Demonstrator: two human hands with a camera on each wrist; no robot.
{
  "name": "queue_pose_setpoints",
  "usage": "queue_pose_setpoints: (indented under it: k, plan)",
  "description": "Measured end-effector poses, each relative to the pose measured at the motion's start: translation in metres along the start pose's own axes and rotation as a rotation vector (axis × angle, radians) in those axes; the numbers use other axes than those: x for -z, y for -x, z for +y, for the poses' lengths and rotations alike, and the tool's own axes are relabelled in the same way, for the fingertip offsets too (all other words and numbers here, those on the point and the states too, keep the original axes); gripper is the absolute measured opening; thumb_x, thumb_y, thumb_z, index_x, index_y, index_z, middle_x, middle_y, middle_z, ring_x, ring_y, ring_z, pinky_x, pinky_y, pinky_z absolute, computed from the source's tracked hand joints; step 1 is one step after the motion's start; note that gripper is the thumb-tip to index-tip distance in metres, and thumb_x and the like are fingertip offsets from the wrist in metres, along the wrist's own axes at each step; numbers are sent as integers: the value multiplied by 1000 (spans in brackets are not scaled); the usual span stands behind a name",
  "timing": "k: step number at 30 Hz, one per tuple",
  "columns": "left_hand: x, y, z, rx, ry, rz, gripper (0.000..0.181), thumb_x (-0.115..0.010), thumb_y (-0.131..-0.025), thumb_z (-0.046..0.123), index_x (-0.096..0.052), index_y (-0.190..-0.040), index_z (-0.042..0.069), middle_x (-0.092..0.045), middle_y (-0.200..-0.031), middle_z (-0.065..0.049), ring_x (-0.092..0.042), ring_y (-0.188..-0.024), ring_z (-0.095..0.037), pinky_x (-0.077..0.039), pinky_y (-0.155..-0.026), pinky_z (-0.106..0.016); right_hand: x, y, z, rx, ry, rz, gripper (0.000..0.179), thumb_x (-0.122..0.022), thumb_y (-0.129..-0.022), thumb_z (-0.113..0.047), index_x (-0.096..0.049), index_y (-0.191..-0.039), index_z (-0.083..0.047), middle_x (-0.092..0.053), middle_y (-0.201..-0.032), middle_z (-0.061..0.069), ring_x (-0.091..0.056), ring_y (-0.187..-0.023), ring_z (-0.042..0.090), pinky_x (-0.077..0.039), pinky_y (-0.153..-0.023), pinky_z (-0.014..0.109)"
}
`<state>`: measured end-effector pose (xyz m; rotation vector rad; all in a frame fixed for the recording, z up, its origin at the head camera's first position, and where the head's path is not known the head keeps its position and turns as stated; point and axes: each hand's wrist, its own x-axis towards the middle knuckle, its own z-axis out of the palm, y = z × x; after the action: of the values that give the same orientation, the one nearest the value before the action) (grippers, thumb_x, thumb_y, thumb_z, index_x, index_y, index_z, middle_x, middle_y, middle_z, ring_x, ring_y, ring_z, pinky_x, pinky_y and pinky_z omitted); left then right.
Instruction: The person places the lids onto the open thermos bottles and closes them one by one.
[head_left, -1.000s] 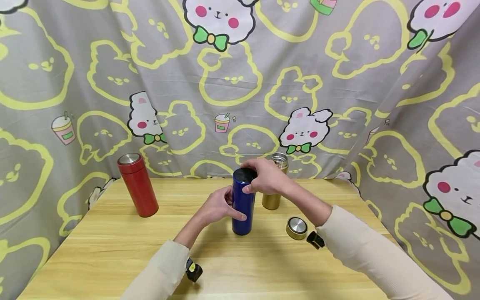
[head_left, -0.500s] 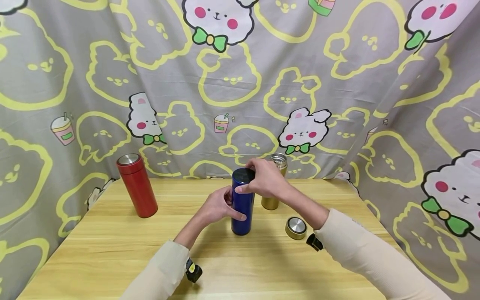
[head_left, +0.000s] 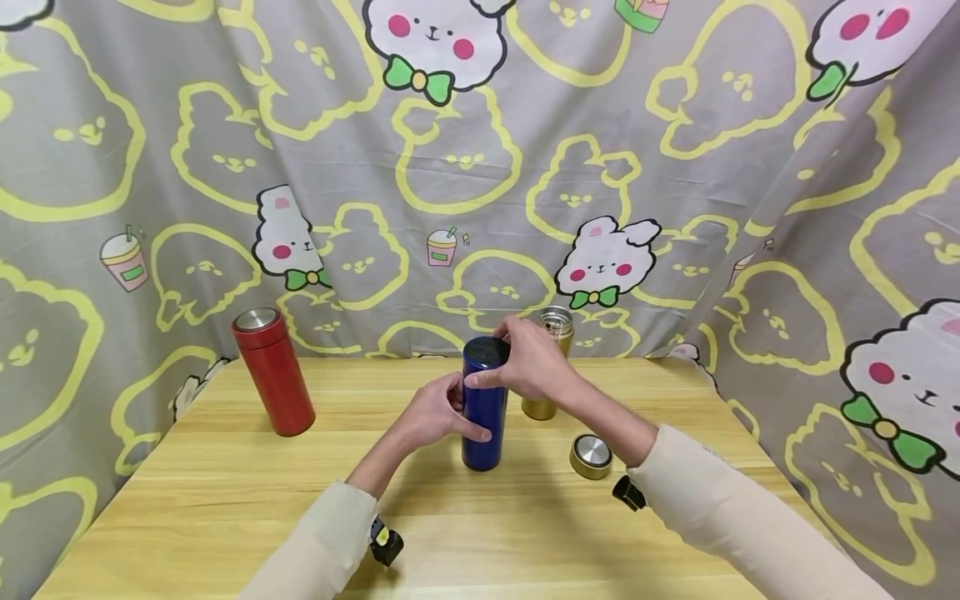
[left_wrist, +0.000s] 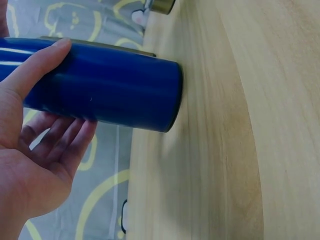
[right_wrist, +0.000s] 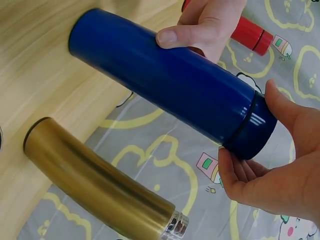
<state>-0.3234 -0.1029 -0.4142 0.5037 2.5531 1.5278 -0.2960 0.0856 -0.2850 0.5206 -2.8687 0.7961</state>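
Note:
A blue vacuum flask stands upright on the wooden table in the head view. My left hand grips its body from the left, thumb across the front and fingers behind. Around the flask's blue lid, at the top, the thumb and fingers of my right hand are curled. In the right wrist view a thin dark seam separates lid and body. The left wrist view shows the flask's lower body and base, with my left thumb lying along it.
Close behind my right hand stands a gold flask, its bare metal neck showing. A gold lid with a steel top lies right of the blue flask. A red flask stands at the left. A patterned curtain hangs behind the table.
My right hand has turned around the lid, its thumb sliding leftward across the front while the wrist dropped slightly. The left hand and the blue flask have stayed in place.

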Motion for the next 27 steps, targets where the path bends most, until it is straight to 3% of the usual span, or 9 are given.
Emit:
queue_pose_setpoints:
  k: [3, 10, 16, 20, 27]
  plan:
    - [1, -1, -2, -4, 5, -5, 74, -99, -60, 35, -63, -123, 21, -71, -105, 2, -65, -94, -17, -54, -87, -39, 1, -1, 0, 5, -4, -40, 79, -90, -74, -45, -57, -131, -2, -65, -123, 14, -62, -110, 29, -52, -93, 43]
    - [1, -2, -2, 1, 5, -8, 75, -99, -60, 34, -63, -124, 21, -72, -107, 3, -67, -96, -17, -55, -88, -38, 17, -6, -4, -17, -9, -219, 95, -88, -77, -45, -42, -148, -2, -58, -138, 18, -59, -125, 33, -49, -104, 48]
    - [1, -2, -1, -1, 20, -9, 70, -99, -61, 32, -63, -119, 17, -71, -104, 0, -66, -93, -18, -55, -86, -38, 28, -8, -7, -11, -69, -308, 88, -88, -79, -21, -42, -152, -9, -52, -149, 18, -56, -131, 36, -45, -110, 50]
    - [1, -1, -1, -3, 27, -12, 69, -99, -62, 29, -63, -119, 16, -71, -104, -1, -66, -93, -18, -54, -86, -38, 29, -10, -5, 32, -63, -310, 75, -84, -80, -9, -50, -147, -7, -58, -144, 16, -60, -127, 32, -46, -108, 48]
    - [1, -1, -1, -7, 11, -11, 70, -99, -62, 32, -63, -120, 17, -71, -104, 0, -65, -93, -17, -54, -85, -37, 23, -11, -1, 45, -48, -231, 67, -86, -77, -9, -60, -138, -7, -68, -132, 12, -66, -116, 26, -50, -103, 44]
